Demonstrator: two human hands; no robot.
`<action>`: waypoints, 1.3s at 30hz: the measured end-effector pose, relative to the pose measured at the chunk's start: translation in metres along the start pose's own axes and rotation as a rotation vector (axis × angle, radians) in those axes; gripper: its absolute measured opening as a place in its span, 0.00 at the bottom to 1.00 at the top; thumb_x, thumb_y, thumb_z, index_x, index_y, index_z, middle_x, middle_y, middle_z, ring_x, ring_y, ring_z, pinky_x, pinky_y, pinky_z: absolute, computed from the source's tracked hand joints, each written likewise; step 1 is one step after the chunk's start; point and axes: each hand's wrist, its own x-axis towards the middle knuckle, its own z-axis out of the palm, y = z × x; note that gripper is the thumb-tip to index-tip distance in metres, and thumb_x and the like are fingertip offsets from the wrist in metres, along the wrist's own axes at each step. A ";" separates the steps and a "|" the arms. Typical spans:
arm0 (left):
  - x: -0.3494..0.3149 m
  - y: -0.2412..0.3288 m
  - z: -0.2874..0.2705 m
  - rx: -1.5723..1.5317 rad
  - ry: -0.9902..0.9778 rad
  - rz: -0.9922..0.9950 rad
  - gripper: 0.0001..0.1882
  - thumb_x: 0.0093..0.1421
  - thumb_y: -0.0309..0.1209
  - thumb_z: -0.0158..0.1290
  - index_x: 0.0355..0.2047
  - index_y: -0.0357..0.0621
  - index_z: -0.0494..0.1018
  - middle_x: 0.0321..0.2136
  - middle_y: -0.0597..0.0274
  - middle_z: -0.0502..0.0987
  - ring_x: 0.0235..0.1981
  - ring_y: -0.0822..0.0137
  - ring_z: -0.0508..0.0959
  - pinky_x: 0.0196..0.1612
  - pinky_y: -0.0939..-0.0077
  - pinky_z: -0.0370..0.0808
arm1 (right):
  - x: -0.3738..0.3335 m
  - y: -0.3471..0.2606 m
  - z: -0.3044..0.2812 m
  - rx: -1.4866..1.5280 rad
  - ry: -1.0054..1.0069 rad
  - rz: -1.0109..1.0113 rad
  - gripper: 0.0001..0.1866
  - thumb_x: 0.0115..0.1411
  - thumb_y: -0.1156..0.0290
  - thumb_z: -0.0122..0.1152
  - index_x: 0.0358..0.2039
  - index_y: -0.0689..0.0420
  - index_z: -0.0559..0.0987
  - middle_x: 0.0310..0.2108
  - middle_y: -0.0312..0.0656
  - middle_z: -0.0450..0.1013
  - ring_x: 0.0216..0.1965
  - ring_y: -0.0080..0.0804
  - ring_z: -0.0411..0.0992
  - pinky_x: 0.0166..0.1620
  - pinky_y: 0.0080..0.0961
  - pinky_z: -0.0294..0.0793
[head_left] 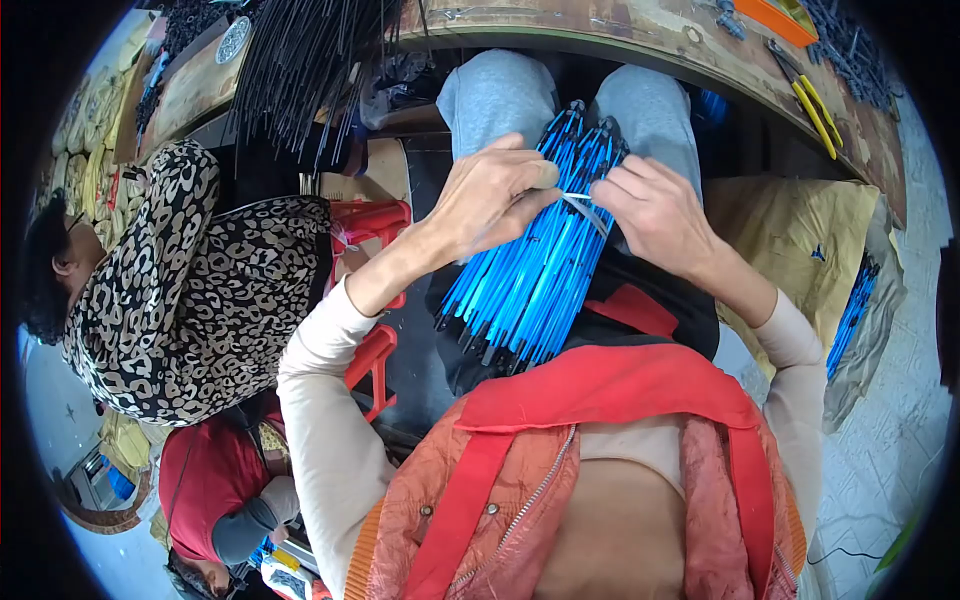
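A thick bundle of thin blue rods with black ends (525, 275) lies across my lap, slanting from between my knees down toward my waist. Around its upper part runs a narrow pale strip (583, 203), with a greyish length hanging over the rods. My left hand (490, 195) is closed at the bundle's left side, thumb and fingers pinched on the strip. From the right, my right hand (655, 215) pinches the strip too, its fingers curled. The fingers partly cover the strip, so how it is fastened cannot be made out.
A worn wooden bench (600, 25) spans the far side, bearing yellow-handled pliers (818, 112) and an orange tray (778, 20). Black rods (310, 75) hang over its edge. At left sit a person in a patterned top (220, 290) and red stools (372, 365). Blue rods (852, 310) lie on sacking at right.
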 end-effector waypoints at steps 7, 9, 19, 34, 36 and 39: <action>0.013 -0.017 -0.002 -1.009 -0.209 -0.532 0.14 0.60 0.41 0.59 0.31 0.41 0.77 0.22 0.68 0.74 0.20 0.79 0.69 0.21 0.84 0.64 | -0.006 -0.004 0.000 0.091 0.093 0.154 0.07 0.48 0.76 0.65 0.29 0.59 0.76 0.27 0.42 0.68 0.30 0.40 0.68 0.33 0.33 0.70; 0.020 -0.021 -0.007 -0.937 -0.265 -0.585 0.15 0.62 0.41 0.58 0.31 0.39 0.76 0.22 0.66 0.74 0.19 0.78 0.69 0.20 0.84 0.64 | -0.002 -0.004 0.000 0.096 0.134 0.165 0.08 0.47 0.76 0.66 0.29 0.59 0.77 0.27 0.42 0.68 0.30 0.40 0.69 0.33 0.33 0.71; 0.027 0.013 0.003 -0.690 -0.115 -0.558 0.06 0.58 0.24 0.60 0.33 0.34 0.76 0.25 0.62 0.79 0.24 0.75 0.78 0.28 0.80 0.78 | 0.014 0.006 0.010 0.015 0.264 0.009 0.12 0.45 0.74 0.69 0.32 0.58 0.79 0.34 0.41 0.73 0.28 0.34 0.72 0.31 0.29 0.74; 0.008 -0.005 0.017 -1.053 0.088 -0.719 0.07 0.51 0.19 0.64 0.28 0.38 0.76 0.28 0.59 0.81 0.26 0.72 0.79 0.30 0.80 0.77 | -0.019 -0.027 0.032 0.294 0.178 0.286 0.05 0.55 0.76 0.64 0.29 0.62 0.77 0.25 0.46 0.74 0.27 0.43 0.74 0.30 0.34 0.73; 0.009 0.000 0.014 -1.004 0.065 -0.670 0.06 0.52 0.20 0.63 0.28 0.38 0.75 0.25 0.59 0.80 0.27 0.74 0.79 0.29 0.80 0.76 | -0.019 -0.023 0.028 0.245 0.164 0.265 0.04 0.55 0.76 0.64 0.29 0.62 0.77 0.25 0.46 0.74 0.26 0.42 0.74 0.30 0.34 0.73; 0.012 0.023 0.006 -0.252 0.063 -0.282 0.08 0.47 0.21 0.59 0.28 0.40 0.73 0.23 0.52 0.76 0.25 0.55 0.79 0.29 0.66 0.73 | -0.020 -0.014 0.025 0.269 0.152 0.272 0.04 0.56 0.75 0.64 0.29 0.62 0.77 0.24 0.46 0.74 0.26 0.42 0.75 0.29 0.35 0.73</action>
